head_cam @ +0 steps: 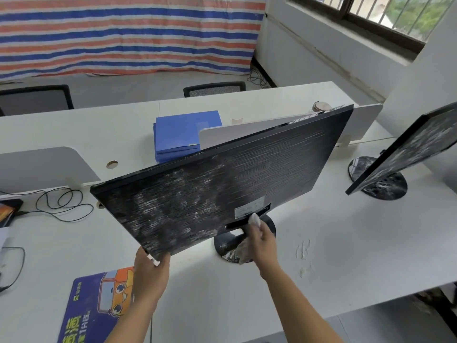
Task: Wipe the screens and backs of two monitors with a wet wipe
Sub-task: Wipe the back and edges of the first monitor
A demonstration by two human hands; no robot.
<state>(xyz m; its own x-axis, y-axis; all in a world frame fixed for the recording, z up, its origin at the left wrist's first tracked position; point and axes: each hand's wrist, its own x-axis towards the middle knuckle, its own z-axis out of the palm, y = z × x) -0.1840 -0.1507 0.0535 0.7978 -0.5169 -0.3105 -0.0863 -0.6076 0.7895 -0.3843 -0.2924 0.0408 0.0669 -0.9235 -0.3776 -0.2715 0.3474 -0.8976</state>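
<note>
Head view: a long white desk [346,231] runs across a bare office room; the Samsung monitor [222,189] stands on it near the front edge, tipped over at a slant with its black ribbed back towards the camera, the left half of that back smeared with whitish streaks and the right half darker and cleaner. The left hand [150,271] grips the monitor's lower left corner, fingers wrapped round the edge. The right hand [262,241] holds a bunched wet wipe [254,219] at its fingertips and presses it against the back just beside the label, above the round stand base [227,243], which is streaked white too. The second monitor [408,149] stands well apart at the right end, also smeared. White residue marks [303,248] dot the desk right of the base; a cartoon mouse pad [99,305] lies at the near edge; a black cable [61,204] loops at the left. Blue folders [183,134] are stacked behind pale divider panels [247,132]; beyond hang a striped tarpaulin [123,33] and a barred window [383,16].
</note>
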